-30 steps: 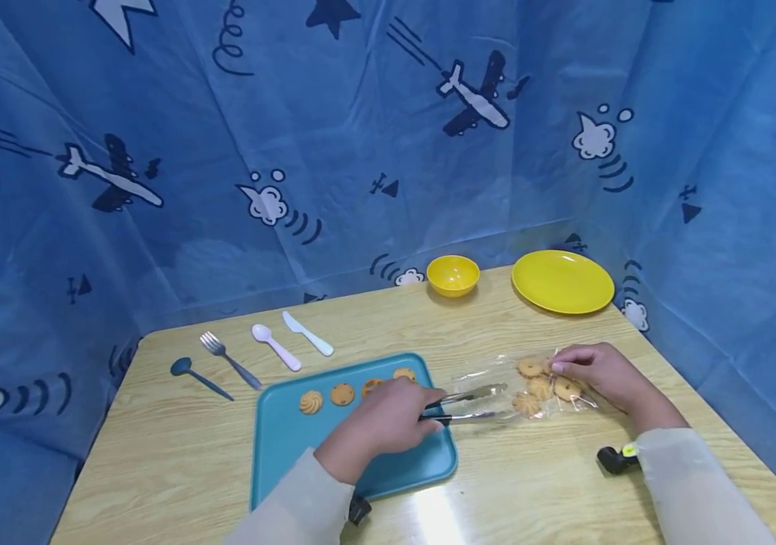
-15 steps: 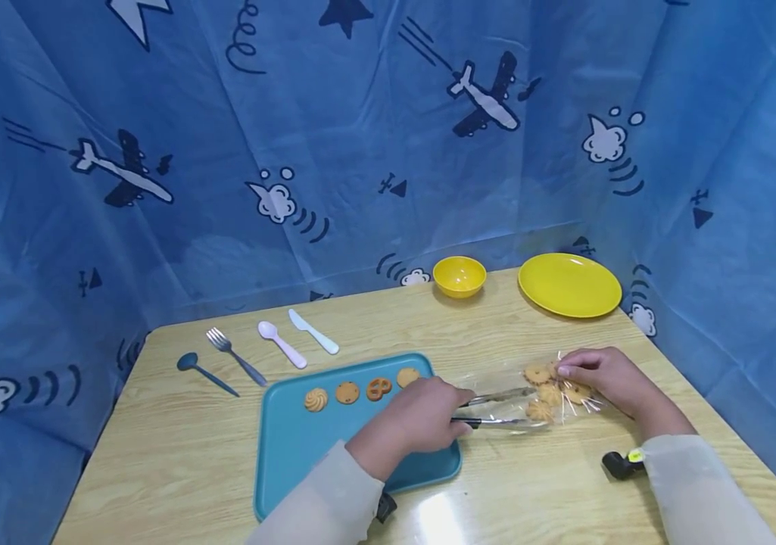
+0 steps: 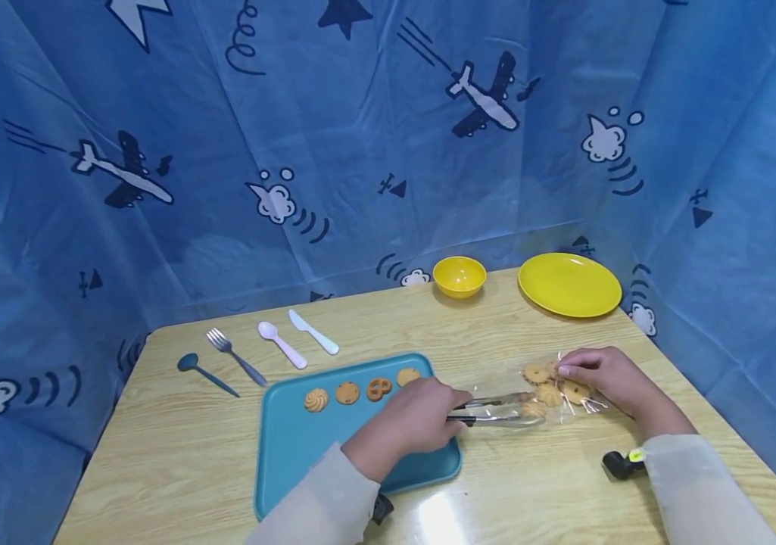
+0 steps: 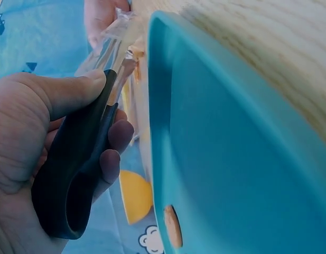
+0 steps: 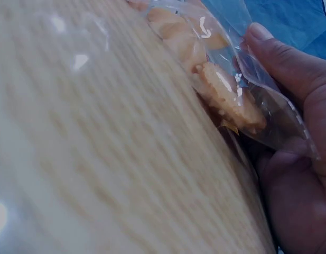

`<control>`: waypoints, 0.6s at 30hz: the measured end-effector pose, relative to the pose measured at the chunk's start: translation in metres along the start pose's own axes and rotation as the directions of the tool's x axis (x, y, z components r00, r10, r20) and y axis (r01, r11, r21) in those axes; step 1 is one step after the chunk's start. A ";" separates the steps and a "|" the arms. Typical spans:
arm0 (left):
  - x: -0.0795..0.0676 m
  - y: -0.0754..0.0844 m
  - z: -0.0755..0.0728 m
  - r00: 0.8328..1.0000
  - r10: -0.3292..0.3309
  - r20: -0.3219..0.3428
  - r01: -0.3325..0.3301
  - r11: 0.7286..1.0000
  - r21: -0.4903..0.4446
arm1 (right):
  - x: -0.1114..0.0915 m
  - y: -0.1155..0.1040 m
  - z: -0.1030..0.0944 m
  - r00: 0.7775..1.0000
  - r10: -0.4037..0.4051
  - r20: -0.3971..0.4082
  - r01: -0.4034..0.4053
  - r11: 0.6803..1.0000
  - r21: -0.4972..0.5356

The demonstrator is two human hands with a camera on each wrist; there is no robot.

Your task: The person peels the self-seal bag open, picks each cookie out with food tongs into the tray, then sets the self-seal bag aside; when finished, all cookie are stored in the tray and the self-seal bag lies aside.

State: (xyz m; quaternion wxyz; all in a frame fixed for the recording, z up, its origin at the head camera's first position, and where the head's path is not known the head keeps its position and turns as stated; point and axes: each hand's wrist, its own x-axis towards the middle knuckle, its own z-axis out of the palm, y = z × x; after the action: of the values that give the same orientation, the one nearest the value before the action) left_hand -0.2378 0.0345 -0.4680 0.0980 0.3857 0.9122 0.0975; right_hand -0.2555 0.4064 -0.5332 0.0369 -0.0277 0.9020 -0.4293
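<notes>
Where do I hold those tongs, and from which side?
Probably grip the tongs by their black handles, coming from the tray side, like the left hand does. The slim metal arms point away from there, toward the bagged cookies.

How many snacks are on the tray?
4 visible on the tray, left to right: swirl biscuit, round biscuit, pretzel, another round biscuit beside the left hand. Hand and sleeve may hide others.

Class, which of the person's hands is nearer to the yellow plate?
Right. The right hand is in front of the yellow plate; the left hand is farther off to the left, over the blue tray.
</notes>
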 end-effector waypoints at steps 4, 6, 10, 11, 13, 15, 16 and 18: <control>-0.009 -0.008 -0.001 1.000 0.002 -0.019 -0.003 1.000 -0.029 | 0.001 0.000 -0.001 1.000 -0.001 0.002 0.001 1.000 -0.010; -0.015 -0.013 -0.002 1.000 -0.001 -0.019 0.000 0.998 -0.058 | 0.001 0.000 -0.002 1.000 -0.001 0.003 0.001 1.000 -0.013; -0.024 -0.021 -0.004 1.000 -0.016 -0.019 0.013 0.993 -0.120 | 0.001 0.000 -0.002 1.000 -0.005 0.011 0.005 1.000 -0.004; -0.026 -0.022 -0.004 1.000 -0.020 -0.023 0.017 0.992 -0.125 | 0.001 0.000 -0.002 1.000 -0.007 0.013 0.007 1.000 0.003; -0.029 -0.024 -0.006 0.999 -0.028 -0.033 0.023 0.992 -0.127 | 0.001 0.000 -0.001 1.000 -0.015 0.014 0.015 1.000 0.022; -0.031 -0.025 -0.007 0.999 -0.036 -0.039 0.031 0.992 -0.123 | 0.001 0.001 -0.001 1.000 -0.019 0.012 0.018 0.999 0.033; -0.032 -0.025 -0.008 0.998 -0.040 -0.039 0.036 0.992 -0.118 | 0.001 0.001 0.000 1.000 -0.019 0.010 0.018 0.999 0.037; -0.032 -0.025 -0.008 0.998 -0.043 -0.036 0.039 0.993 -0.110 | 0.000 0.002 0.000 1.000 -0.017 0.005 0.017 0.999 0.044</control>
State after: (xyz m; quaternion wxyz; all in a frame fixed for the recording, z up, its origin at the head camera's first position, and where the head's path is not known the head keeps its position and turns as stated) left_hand -0.2351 -0.0069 -0.4631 0.1035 0.3591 0.9149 0.1527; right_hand -0.2559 0.4073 -0.5351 0.0363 -0.0359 0.8919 -0.4493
